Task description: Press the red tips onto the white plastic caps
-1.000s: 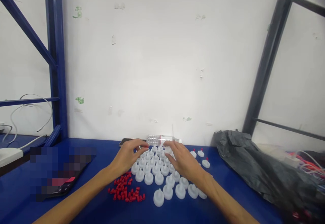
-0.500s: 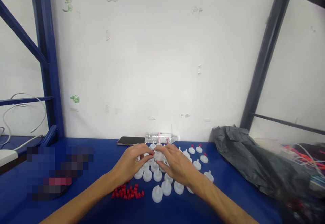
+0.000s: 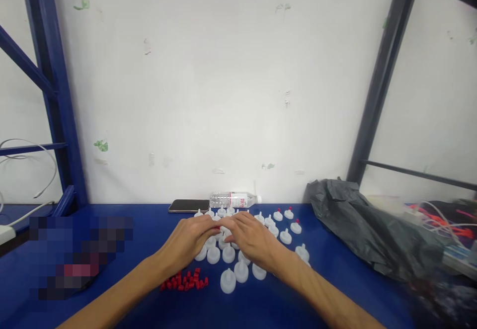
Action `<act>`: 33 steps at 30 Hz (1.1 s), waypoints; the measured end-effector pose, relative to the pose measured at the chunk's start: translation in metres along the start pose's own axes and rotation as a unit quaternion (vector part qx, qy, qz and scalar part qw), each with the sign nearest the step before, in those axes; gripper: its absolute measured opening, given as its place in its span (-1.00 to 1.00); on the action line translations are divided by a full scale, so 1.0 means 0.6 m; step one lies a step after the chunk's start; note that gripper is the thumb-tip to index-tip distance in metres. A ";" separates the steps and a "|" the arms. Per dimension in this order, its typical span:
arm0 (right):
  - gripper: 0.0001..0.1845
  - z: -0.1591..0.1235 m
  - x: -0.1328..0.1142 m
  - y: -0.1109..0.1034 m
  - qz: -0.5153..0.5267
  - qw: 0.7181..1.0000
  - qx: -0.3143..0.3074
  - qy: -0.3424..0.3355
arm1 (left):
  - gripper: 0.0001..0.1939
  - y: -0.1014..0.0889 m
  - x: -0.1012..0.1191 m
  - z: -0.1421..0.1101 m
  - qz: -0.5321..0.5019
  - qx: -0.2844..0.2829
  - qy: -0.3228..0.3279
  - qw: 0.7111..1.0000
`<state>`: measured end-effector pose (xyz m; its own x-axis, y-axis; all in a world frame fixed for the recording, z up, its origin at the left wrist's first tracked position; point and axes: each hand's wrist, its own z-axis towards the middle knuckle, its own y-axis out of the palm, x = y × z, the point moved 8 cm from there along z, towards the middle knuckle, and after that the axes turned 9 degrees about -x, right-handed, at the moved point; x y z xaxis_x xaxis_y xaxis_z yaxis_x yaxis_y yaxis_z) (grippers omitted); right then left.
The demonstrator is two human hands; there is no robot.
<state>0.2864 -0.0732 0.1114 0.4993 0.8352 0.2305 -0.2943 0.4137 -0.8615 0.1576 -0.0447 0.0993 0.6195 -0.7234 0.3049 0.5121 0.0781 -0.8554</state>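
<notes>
Okay, on my feed: white nozzle caps (image 3: 228,282), translucent plastic, round skirt with a thin spout, mostly standing spout-up in a loose cluster on the blue table (image 3: 238,314), around and in front of both hands. Small red caps (image 3: 191,283) lie in a jumbled heap near the left forearm, partly hidden by it. Three red-tipped caps (image 3: 295,227) stand apart at the cluster's far right.

Left hand (image 3: 192,239): thumb and index pinched nearly together, a bit of red (image 3: 217,227) showing between the tips. Right hand (image 3: 251,239): fingers curled in, tips up against the left's. White plastic shows below the meeting point, but I can't tell whether the right has hold of it, nor how far its fingers are spread.

Vs half a second ago: I had a small gap between the hands, with a white piece visible at the right fingertips; now the gap is gone and the hands cover it. A second ago they were well apart. Red-tipped count unchanged at three. Whole view has slid left, bottle (image 3: 219,200) and phone (image 3: 189,205) included, so I read that as head motion.
</notes>
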 end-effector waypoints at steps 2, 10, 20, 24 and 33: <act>-0.67 0.000 -0.005 0.004 -0.009 1.000 0.001 -0.014 | -0.76 0.006 0.004 -0.003 0.007 -0.010 0.004 1.000; -0.67 0.003 -0.010 0.012 -0.044 0.998 0.007 -0.032 | -0.67 0.000 0.017 -0.005 0.011 0.001 0.002 1.000; -0.60 -0.004 0.053 -0.043 0.030 0.998 -0.006 0.050 | -0.56 -0.051 -0.017 0.011 0.061 0.023 -0.069 0.995; -0.67 -0.046 0.148 -0.050 0.030 0.985 0.003 0.167 | -0.57 -0.079 -0.094 0.004 0.097 -0.037 -0.145 0.984; -0.73 -0.107 0.260 0.011 0.029 0.957 -0.078 0.278 | -0.74 -0.072 -0.209 -0.054 0.049 -0.273 -0.249 0.928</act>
<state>0.4144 0.0366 0.1126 0.8554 0.5145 -0.0592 -0.2314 0.2773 -0.9325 0.0388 0.0207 0.0843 0.9151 -0.3132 0.2540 0.1458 -0.3303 -0.9326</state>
